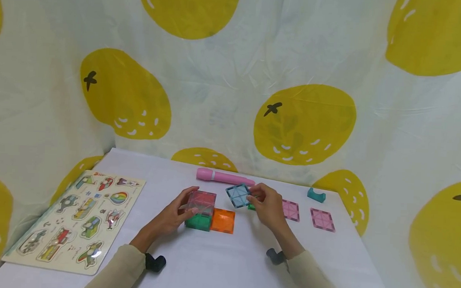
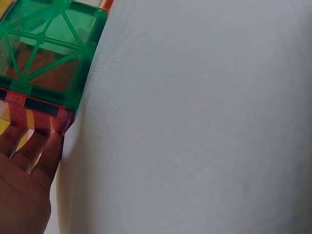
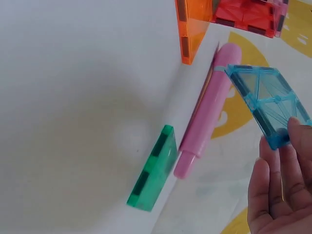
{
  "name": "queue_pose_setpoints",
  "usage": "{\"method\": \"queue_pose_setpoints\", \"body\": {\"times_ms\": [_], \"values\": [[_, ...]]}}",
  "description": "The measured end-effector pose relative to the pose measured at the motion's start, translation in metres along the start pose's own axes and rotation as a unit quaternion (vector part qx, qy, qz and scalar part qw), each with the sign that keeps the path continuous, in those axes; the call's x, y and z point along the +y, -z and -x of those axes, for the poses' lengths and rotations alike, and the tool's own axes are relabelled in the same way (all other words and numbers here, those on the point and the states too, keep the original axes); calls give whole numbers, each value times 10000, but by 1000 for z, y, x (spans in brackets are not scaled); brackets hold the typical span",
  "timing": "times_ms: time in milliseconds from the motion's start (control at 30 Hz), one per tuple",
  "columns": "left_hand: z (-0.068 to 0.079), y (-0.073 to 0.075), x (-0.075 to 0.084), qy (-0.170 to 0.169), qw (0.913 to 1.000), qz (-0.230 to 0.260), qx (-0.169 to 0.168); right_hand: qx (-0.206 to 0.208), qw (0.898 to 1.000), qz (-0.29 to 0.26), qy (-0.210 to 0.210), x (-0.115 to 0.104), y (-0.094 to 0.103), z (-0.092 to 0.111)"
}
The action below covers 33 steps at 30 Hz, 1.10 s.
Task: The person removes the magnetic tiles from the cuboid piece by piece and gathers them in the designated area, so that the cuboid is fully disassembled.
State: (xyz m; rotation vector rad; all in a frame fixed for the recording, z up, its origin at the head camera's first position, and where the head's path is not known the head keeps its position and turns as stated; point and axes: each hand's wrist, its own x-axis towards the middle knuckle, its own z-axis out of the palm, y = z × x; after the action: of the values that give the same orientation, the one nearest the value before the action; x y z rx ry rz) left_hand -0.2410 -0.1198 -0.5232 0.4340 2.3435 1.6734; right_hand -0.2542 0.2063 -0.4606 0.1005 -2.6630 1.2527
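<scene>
My left hand [image 1: 169, 215] grips a red magnetic tile [image 1: 202, 198], thumb on the near side and fingers at its left and far edges. Just below the red tile, a green tile [image 1: 198, 222] joins it, with an orange tile [image 1: 223, 221] alongside on the right. In the left wrist view, fingertips touch the red edge under the green lattice tile [image 2: 44, 41]. Between thumb and fingers, my right hand [image 1: 270, 207] pinches a light blue square tile [image 1: 237, 195], raised and tilted, apart from the joined tiles. Another green tile [image 3: 153, 170] lies below the right hand.
Two pink tiles [image 1: 322, 219] lie on the right of the white table. A pink pen-like stick [image 1: 225, 177] lies along the back, and a teal curved piece [image 1: 316, 195] sits at the back right. The wooden picture puzzle board [image 1: 76, 219] takes up the left side.
</scene>
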Motion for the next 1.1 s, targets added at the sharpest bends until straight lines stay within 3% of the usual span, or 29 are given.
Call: {"method": "queue_pose_setpoints", "body": {"times_ms": [367,767,1100], "values": [[-1,0,-1,9,10000,30,-31,-273,9930,-118,-1141,26,30,22],[-1,1,-1,1,10000,-26,-23,-483,9818,-193,-1826,46,48,50],[0,0,-1,9,10000,22,-13,-644,9719,-285,-2244,60,51,55]]}}
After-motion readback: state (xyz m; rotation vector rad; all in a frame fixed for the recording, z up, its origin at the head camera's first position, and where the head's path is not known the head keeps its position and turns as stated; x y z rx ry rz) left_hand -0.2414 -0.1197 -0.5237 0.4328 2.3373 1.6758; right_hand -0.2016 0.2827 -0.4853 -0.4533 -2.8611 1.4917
